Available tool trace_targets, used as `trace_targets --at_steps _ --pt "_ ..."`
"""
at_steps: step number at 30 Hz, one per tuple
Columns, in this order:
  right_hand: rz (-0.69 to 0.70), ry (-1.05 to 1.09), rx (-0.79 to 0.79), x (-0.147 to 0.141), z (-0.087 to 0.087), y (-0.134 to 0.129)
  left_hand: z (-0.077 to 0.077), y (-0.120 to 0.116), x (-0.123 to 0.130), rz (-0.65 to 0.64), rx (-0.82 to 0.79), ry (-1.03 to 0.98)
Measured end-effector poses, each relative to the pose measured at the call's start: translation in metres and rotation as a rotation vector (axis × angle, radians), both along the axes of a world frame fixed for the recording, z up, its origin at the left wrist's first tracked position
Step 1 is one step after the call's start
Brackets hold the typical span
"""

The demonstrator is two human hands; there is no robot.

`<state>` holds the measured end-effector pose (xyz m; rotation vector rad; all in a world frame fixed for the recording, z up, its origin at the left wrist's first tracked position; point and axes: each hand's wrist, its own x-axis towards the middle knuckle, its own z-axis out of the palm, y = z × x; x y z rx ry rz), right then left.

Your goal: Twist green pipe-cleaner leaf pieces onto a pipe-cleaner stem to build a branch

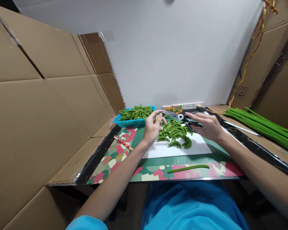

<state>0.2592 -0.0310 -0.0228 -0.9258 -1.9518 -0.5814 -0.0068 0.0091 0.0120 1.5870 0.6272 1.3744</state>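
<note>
My right hand [206,124] is closed on the black handles of a pair of scissors [172,113], whose blades point left. The blade tips reach my left hand [155,125], which pinches a short piece of green fuzzy stem [155,119]. Below and between the hands, many short curled green fuzzy pieces [176,131] lie on a white sheet [158,153]. A long straight green fuzzy stem [188,168] rests near the table's front edge.
A blue basket [131,122] heaped with curled green pieces stands at the back left. Orange fuzzy pieces [174,110] lie by the wall sockets [187,106]. Long green stems [261,127] are bundled at the right. A red chopstick [123,143] lies left. Cardboard walls [38,121] flank the table.
</note>
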Motion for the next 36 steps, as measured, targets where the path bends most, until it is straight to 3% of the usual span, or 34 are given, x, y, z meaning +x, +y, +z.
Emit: trace_targets --at_steps 9,16,20,24,31,36 --pt "0.220 0.277 -0.288 -0.010 0.007 -0.006 0.001 -0.002 0.001 -0.032 0.025 -0.048" --pt "0.487 0.624 -0.903 -0.018 0.013 -0.009 0.004 -0.008 -0.001 0.042 0.084 -0.039" --pt "0.535 0.705 -1.046 -0.017 0.013 -0.008 0.005 -0.009 -0.002 0.053 0.113 -0.032" --pt "0.524 0.638 -0.993 -0.018 0.015 -0.009 0.006 -0.009 -0.002 0.024 0.063 -0.057" --pt "0.292 0.397 -0.518 -0.017 0.013 -0.008 0.005 -0.006 -0.003 0.054 0.019 -0.060" --pt "0.195 0.377 -0.330 -0.014 0.011 -0.007 0.006 -0.006 -0.003 0.087 0.036 -0.052"
